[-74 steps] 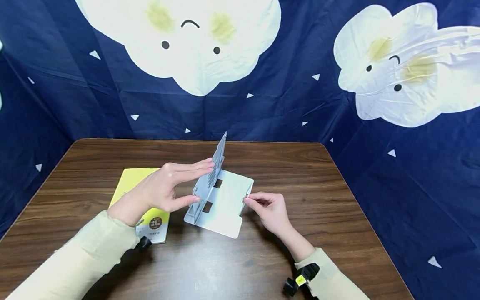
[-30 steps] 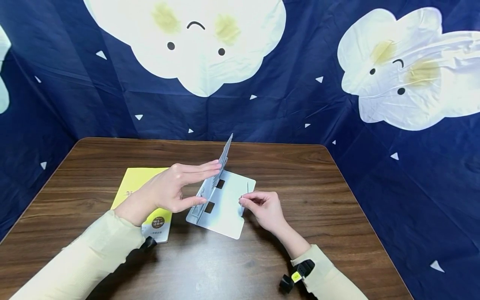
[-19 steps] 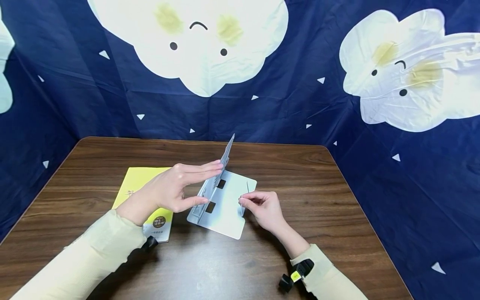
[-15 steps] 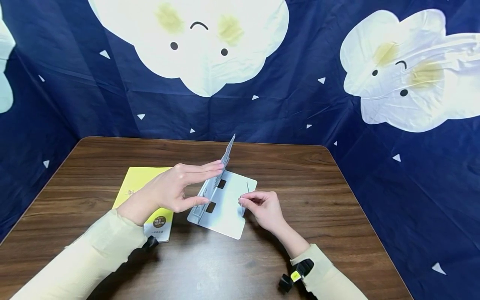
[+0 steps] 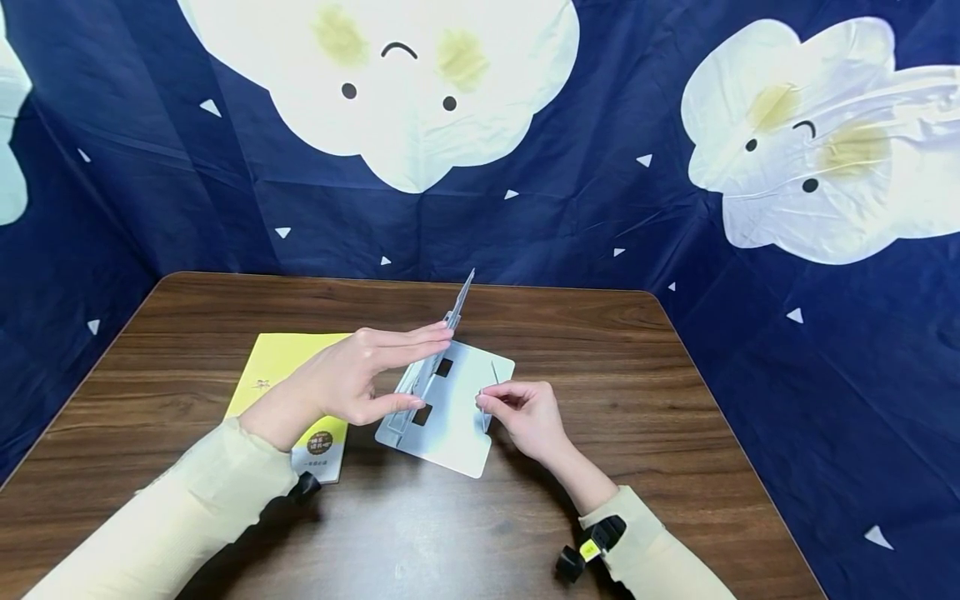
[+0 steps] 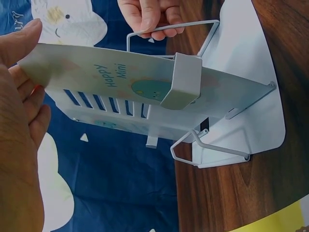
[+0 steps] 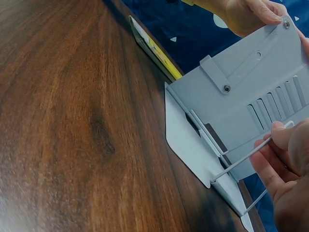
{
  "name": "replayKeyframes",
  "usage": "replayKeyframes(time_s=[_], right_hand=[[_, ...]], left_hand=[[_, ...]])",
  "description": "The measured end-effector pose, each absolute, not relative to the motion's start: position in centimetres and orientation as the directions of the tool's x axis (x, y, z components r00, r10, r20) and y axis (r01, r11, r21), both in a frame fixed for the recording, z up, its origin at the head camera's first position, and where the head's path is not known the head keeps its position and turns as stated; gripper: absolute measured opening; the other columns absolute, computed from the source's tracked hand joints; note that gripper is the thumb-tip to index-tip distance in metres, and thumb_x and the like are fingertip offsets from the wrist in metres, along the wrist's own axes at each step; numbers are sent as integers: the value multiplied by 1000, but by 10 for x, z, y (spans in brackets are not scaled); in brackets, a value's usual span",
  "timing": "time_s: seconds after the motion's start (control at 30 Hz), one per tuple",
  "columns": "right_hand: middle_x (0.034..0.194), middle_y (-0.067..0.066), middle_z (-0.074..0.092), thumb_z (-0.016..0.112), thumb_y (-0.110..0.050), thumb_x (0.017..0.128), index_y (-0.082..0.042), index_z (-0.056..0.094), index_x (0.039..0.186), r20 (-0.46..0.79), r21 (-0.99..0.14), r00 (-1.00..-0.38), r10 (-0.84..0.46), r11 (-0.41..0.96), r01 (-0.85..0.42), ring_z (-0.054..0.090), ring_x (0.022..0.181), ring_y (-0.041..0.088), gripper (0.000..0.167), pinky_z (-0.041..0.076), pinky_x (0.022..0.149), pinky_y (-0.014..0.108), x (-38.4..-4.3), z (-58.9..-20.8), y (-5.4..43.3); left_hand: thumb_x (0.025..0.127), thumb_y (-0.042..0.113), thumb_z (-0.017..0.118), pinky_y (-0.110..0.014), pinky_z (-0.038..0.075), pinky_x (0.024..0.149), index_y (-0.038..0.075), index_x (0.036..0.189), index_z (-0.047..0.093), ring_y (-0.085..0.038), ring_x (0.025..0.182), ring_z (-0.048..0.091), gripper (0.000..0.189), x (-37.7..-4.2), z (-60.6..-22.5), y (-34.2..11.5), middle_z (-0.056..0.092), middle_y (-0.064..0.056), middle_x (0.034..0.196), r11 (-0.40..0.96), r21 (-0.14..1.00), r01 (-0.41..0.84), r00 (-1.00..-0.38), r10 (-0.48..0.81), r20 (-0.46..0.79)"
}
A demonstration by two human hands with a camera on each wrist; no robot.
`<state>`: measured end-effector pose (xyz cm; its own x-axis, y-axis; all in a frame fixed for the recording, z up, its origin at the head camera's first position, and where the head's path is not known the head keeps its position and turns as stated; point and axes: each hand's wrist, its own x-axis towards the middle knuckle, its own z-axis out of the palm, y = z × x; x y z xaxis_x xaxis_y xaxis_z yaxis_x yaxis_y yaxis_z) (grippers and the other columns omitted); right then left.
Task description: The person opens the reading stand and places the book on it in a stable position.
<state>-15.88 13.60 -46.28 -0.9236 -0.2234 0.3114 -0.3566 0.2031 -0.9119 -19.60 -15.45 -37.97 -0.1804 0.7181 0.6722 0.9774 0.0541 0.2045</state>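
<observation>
A pale blue-grey metal book stand (image 5: pixel 453 437) stands on the table, its panel (image 6: pixel 145 79) raised at a slant over the flat base. My left hand (image 5: pixel 356 375) holds the panel by its outer edge, thumb and fingers spread along it. The printed face with "Happy Mini" shows in the left wrist view. Between thumb and forefinger, my right hand (image 5: pixel 528 417) pinches a thin wire support (image 7: pixel 246 157), raised from the base. Two dark rectangular slots show in the base near the panel's foot. A second wire loop (image 6: pixel 212 147) sits at the panel's front.
A yellow book (image 5: pixel 281 367) lies left of the stand, partly under my left forearm. The brown wooden table (image 5: pixel 600 350) reaches back to a dark blue cloth (image 5: pixel 585 217) printed with white clouds.
My right hand has lifted the wire support from the base's right edge and moved it slightly inward. The panel has tipped a little to the right with my left hand. The view has shifted slightly.
</observation>
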Motion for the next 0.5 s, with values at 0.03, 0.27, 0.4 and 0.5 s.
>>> replayKeyframes(time_s=[0.03,0.27,0.4,0.5], right_hand=[[85,13,79,84,0,90,4,82,92,313,-911,-923,-224,203,-359,71,75,13,5,56,66,19,-159,-463,136],[84,19,77,83,4,89,6,81,92,309,-921,-925,-221,176,-349,70,74,11,4,55,66,19,-159,-463,135],[84,18,77,82,6,89,5,82,92,320,-918,-921,-221,167,-359,70,74,11,3,56,66,19,-160,-465,135],[84,15,78,82,6,89,4,82,92,330,-915,-918,-222,163,-368,71,74,12,4,56,65,20,-160,-466,134]], left_hand=[[103,40,68,-29,45,112,-3,148,58,-33,138,57,62,-196,-380,-154,54,-19,154,55,206,977,-181,719,671],[102,38,70,-31,42,114,-3,148,58,-33,140,55,63,-193,-379,-151,54,-19,154,60,233,971,-200,740,642],[104,43,67,-33,43,114,-2,148,58,-31,141,54,64,-191,-377,-148,53,-17,156,82,253,964,-225,757,613],[104,45,66,-34,44,114,-3,148,58,-30,142,53,65,-190,-377,-146,53,-16,156,91,251,964,-229,764,603]])
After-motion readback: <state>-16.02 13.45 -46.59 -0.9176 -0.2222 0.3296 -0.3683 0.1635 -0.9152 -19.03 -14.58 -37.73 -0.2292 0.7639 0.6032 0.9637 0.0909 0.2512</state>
